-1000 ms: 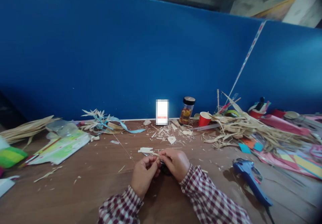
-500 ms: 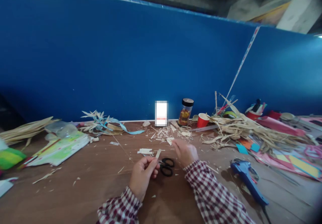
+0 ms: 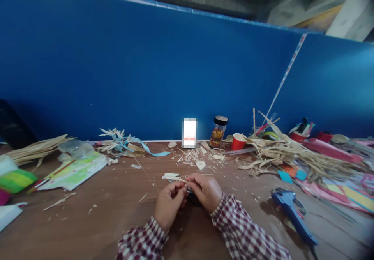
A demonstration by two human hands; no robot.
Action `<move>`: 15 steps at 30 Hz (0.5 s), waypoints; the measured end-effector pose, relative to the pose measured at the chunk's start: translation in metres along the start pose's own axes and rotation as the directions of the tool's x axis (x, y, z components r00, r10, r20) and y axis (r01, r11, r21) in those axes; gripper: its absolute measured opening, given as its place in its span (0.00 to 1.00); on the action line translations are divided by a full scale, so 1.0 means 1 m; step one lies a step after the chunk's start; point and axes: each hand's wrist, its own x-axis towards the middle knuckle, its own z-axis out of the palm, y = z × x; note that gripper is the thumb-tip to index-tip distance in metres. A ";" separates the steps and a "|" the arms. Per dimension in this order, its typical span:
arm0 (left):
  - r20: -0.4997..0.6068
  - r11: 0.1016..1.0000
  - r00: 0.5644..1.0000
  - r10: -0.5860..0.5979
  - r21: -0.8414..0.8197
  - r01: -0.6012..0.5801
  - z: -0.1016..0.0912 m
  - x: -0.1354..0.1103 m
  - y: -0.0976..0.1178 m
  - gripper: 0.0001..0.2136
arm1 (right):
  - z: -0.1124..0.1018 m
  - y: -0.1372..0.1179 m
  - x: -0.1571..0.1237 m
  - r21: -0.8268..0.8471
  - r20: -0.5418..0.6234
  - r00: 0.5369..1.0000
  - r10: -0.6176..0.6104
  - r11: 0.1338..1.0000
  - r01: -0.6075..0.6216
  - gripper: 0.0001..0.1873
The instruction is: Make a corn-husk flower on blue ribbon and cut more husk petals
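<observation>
My left hand (image 3: 170, 204) is closed in a pinch on a small pale strip (image 3: 183, 180), which looks like dried husk. My right hand (image 3: 207, 191) has its thumb and fingertips closed on the strip's other end, so both hands meet over the table. Beneath my right hand lies a pair of black-handled scissors (image 3: 194, 200), mostly covered by the fingers. Just beyond my left hand, several cut pale strips (image 3: 171, 176) lie flat on the wood.
Pale scraps (image 3: 191, 157) litter the brown table (image 3: 96, 229). At the back stand a lidded jar (image 3: 218, 133) and a red cup (image 3: 238, 142). A blue glue gun (image 3: 293, 213) lies right, near heaped dried husks (image 3: 280, 154). Painted paper (image 3: 77, 170) lies left; a blue partition (image 3: 163, 69) rises behind.
My right hand has come down and left from above the scraps to the strip in my left hand. It now covers most of the scissors. The view has shifted slightly.
</observation>
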 end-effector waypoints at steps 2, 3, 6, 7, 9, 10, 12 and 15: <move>-0.012 1.000 1.000 -0.029 -0.013 0.028 0.000 0.001 0.000 0.13 | 0.001 0.001 0.000 0.015 0.000 1.000 0.008 1.000 -0.008 0.12; -0.020 0.999 0.999 -0.041 -0.021 0.041 0.000 0.001 0.001 0.13 | 0.001 0.002 0.000 0.026 0.003 1.000 0.014 1.000 -0.014 0.11; -0.061 0.996 0.996 -0.064 -0.062 0.061 -0.002 0.002 0.001 0.13 | 0.004 0.004 0.000 0.079 0.014 0.999 0.046 0.996 -0.047 0.14; -0.075 0.995 0.995 -0.070 -0.078 0.064 -0.002 0.003 0.002 0.13 | 0.005 0.004 0.000 0.096 0.019 0.998 0.052 0.994 -0.053 0.15; -0.087 0.993 0.993 -0.077 -0.095 0.069 -0.002 0.003 0.003 0.13 | 0.005 0.004 0.000 0.107 0.026 0.999 0.047 0.993 -0.050 0.16; -0.088 0.993 0.993 -0.079 -0.096 0.071 -0.002 0.003 0.003 0.13 | 0.005 0.003 0.000 0.097 0.029 0.999 0.039 0.994 -0.042 0.15; -0.078 0.994 0.993 -0.084 -0.082 0.078 -0.002 0.002 0.004 0.13 | 0.003 0.001 0.000 0.055 0.032 0.999 0.020 0.998 -0.022 0.12; -0.051 0.994 0.994 -0.092 -0.062 0.088 -0.001 0.001 0.005 0.12 | 0.002 -0.002 0.000 0.005 0.033 0.999 0.000 1.000 0.000 0.09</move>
